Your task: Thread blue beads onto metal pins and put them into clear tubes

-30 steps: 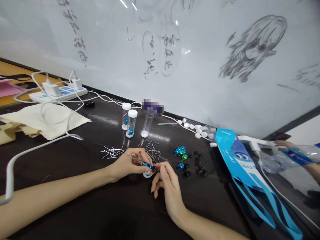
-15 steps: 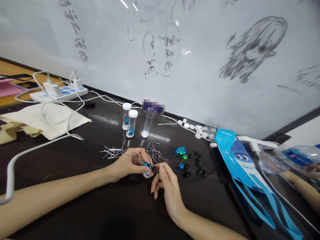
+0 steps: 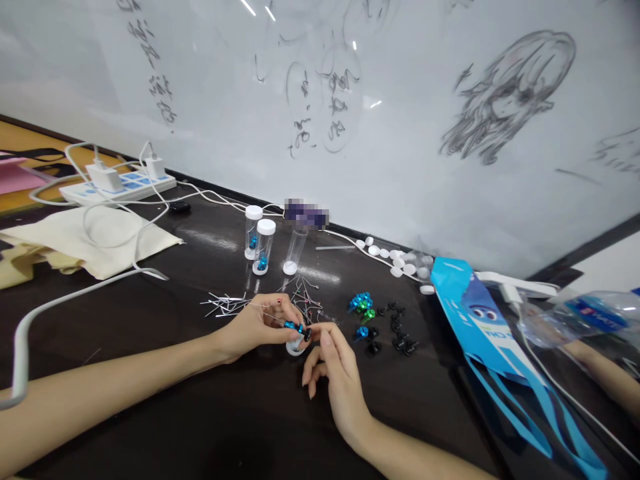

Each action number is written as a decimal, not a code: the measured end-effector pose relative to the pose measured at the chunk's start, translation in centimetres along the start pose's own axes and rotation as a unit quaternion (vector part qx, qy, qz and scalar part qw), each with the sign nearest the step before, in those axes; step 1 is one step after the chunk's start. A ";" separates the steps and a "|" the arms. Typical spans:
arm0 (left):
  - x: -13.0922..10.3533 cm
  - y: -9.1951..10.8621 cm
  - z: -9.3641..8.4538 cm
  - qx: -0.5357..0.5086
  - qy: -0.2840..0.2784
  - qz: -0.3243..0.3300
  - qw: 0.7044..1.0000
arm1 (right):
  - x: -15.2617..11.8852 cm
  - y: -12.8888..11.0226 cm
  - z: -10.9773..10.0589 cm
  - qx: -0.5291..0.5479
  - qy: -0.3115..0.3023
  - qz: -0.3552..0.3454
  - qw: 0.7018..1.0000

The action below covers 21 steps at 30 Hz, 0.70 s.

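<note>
Thumb and fingers of my left hand (image 3: 260, 327) are closed on a small shiny blue metal part (image 3: 290, 325), and a thin metal pin sticks out behind it to the left. A black knob-like piece (image 3: 307, 335) sits against the blue part's right end. My right hand (image 3: 340, 380) pinches at that black piece with thumb and forefinger, its other fingers curled loosely below. Directly under the hands is a clear tube with a white end (image 3: 295, 348), partly hidden. Thin silver pins (image 3: 227, 305) lie left of my hands; bead-tipped pins (image 3: 306, 297) lie just beyond them.
Three clear tubes, one of them a capless-looking tube (image 3: 296, 250), stand behind. Blue and green parts (image 3: 361, 303) and black pieces (image 3: 397, 327) lie right, white caps (image 3: 395, 257) beyond. A blue bag (image 3: 463, 300), cloth (image 3: 95, 240), cables and another person's arm (image 3: 600, 370) flank the table.
My hands stay almost in place, with only a slight shift at the fingertips around the blue and black parts. At far right, the other person's bottle and arm have moved slightly.
</note>
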State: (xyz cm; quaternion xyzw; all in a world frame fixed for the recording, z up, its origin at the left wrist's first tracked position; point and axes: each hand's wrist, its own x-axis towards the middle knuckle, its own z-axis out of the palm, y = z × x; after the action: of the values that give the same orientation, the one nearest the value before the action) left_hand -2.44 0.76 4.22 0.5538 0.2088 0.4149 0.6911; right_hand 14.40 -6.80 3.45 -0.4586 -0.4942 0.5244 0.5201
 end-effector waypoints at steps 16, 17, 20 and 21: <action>-0.1 0.0 -0.1 -0.001 -0.001 0.006 1.000 | 0.0 0.0 0.0 0.006 0.003 0.001 1.000; -0.1 0.0 -0.1 0.000 0.000 0.006 1.000 | 0.0 0.0 0.0 0.006 0.006 0.000 1.000; -0.1 -0.1 -0.2 -0.002 -0.005 0.005 1.000 | 0.0 -0.1 0.0 -0.001 -0.001 0.001 1.000; -0.1 -0.1 -0.2 -0.003 -0.006 0.006 1.000 | 0.0 -0.1 0.0 -0.003 -0.006 0.003 1.000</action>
State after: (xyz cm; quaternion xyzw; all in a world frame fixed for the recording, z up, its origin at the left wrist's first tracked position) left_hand -2.61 0.76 4.08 0.5553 0.2003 0.4163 0.6915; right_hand 14.38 -6.77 3.52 -0.4584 -0.4973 0.5270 0.5146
